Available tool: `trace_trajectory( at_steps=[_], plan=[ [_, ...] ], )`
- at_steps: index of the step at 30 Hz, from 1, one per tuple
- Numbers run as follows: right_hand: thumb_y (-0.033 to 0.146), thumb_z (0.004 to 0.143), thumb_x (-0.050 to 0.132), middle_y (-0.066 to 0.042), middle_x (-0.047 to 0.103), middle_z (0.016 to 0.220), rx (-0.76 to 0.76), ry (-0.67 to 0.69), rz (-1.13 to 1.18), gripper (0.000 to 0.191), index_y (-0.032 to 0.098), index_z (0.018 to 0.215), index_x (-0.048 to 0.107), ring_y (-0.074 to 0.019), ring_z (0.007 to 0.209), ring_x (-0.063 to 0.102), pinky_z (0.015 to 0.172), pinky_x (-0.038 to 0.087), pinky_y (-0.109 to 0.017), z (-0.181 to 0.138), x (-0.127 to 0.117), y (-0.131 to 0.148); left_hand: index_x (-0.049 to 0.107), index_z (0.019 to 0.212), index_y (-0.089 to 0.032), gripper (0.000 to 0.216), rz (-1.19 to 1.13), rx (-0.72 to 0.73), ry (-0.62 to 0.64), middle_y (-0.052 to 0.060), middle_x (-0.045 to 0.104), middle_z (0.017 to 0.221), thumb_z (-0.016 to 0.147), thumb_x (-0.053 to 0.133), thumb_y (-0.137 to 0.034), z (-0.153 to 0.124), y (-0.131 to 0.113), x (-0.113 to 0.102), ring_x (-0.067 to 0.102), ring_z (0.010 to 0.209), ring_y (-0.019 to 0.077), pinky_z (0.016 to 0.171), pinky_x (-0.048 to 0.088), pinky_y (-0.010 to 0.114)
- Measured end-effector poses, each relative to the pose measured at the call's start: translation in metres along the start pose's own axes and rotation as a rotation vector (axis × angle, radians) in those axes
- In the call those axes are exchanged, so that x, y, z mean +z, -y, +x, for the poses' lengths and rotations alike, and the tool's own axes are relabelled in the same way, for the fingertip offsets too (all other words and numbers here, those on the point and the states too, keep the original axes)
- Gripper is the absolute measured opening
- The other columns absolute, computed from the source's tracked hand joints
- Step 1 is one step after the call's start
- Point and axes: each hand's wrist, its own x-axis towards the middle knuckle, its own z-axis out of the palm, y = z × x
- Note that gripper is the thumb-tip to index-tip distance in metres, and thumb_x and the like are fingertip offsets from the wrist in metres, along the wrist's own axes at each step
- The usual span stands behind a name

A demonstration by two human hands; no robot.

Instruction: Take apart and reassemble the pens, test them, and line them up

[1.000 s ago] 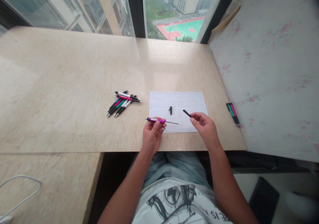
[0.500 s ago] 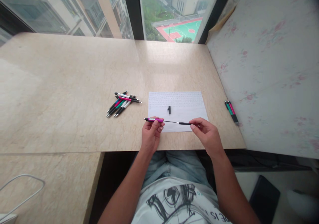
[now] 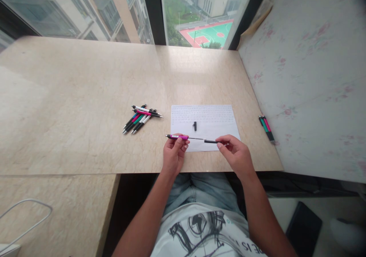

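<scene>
My left hand (image 3: 174, 154) pinches the pink barrel of a pen (image 3: 177, 137), whose thin refill sticks out to the right. My right hand (image 3: 234, 152) pinches a black pen front piece (image 3: 211, 141), which sits over the tip of that refill. Both hover just above a white written sheet of paper (image 3: 211, 114) at the table's near edge. A small black pen part (image 3: 195, 126) lies on the sheet, a little beyond the pen.
A heap of several pens (image 3: 140, 118) lies left of the sheet. Two more pens (image 3: 266, 127) rest at the table's right edge by the wall. The beige stone table (image 3: 85, 89) runs to the window. A white cable (image 3: 25, 219) lies on the lower counter.
My right hand brought the black front piece down and left onto the refill tip, then slid it slightly further along. My left hand stayed in place.
</scene>
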Motion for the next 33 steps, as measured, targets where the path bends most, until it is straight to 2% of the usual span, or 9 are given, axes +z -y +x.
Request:
trace_trajectory(
  at_steps=[9,17,23,28,31,33],
  plan=[
    [0.033,0.088,0.064,-0.005,0.068,0.089,0.016,-0.034,0.006,0.013,0.023,0.093,0.071,-0.0200,0.080,0.064,0.066,0.053,-0.031,-0.002,-0.007,-0.004,0.068,0.093,-0.018,0.028,0.002,-0.008,0.002,0.004,0.074,0.087,0.073,0.084,-0.028,0.000,0.000,0.000,0.067,0.073,0.0103,0.061,0.049,0.019],
    [0.028,0.089,0.062,-0.004,0.069,0.089,-0.021,0.035,-0.021,0.011,0.022,0.093,0.071,-0.0188,0.081,0.064,0.066,0.053,-0.029,-0.002,0.015,0.011,0.070,0.093,-0.017,0.024,0.024,-0.014,0.045,0.005,0.075,0.089,0.075,0.083,-0.026,-0.001,0.002,-0.001,0.068,0.073,0.0106,0.064,0.051,0.019],
    [0.026,0.087,0.063,-0.004,0.070,0.089,-0.029,0.028,-0.008,0.011,0.021,0.094,0.070,-0.0177,0.078,0.065,0.065,0.053,-0.028,0.001,0.036,0.014,0.071,0.092,-0.016,0.021,0.063,-0.039,0.096,0.007,0.075,0.091,0.076,0.082,-0.026,-0.003,0.001,0.000,0.069,0.074,0.0115,0.067,0.052,0.021],
    [0.030,0.088,0.063,-0.004,0.071,0.087,-0.018,0.010,-0.032,0.013,0.020,0.092,0.071,-0.0163,0.072,0.063,0.063,0.050,-0.028,0.002,0.040,0.014,0.072,0.091,-0.017,0.019,0.055,-0.033,0.114,0.005,0.075,0.090,0.077,0.081,-0.026,-0.002,0.002,-0.001,0.069,0.074,0.0106,0.068,0.052,0.020],
    [0.034,0.090,0.063,-0.003,0.071,0.081,-0.021,0.041,-0.055,0.017,0.020,0.086,0.071,-0.0158,0.068,0.061,0.063,0.048,-0.028,0.003,0.037,0.013,0.072,0.090,-0.017,0.019,0.070,-0.022,0.122,0.004,0.075,0.089,0.077,0.082,-0.026,-0.002,0.003,-0.002,0.068,0.074,0.0105,0.069,0.052,0.020],
    [0.038,0.094,0.058,-0.002,0.068,0.070,-0.025,0.072,-0.072,0.028,0.020,0.075,0.069,-0.0155,0.064,0.059,0.061,0.045,-0.028,0.004,0.035,0.012,0.073,0.089,-0.017,0.020,0.086,-0.018,0.129,0.004,0.074,0.086,0.076,0.082,-0.027,-0.002,0.003,-0.001,0.068,0.073,0.0107,0.069,0.052,0.020]
  ],
)
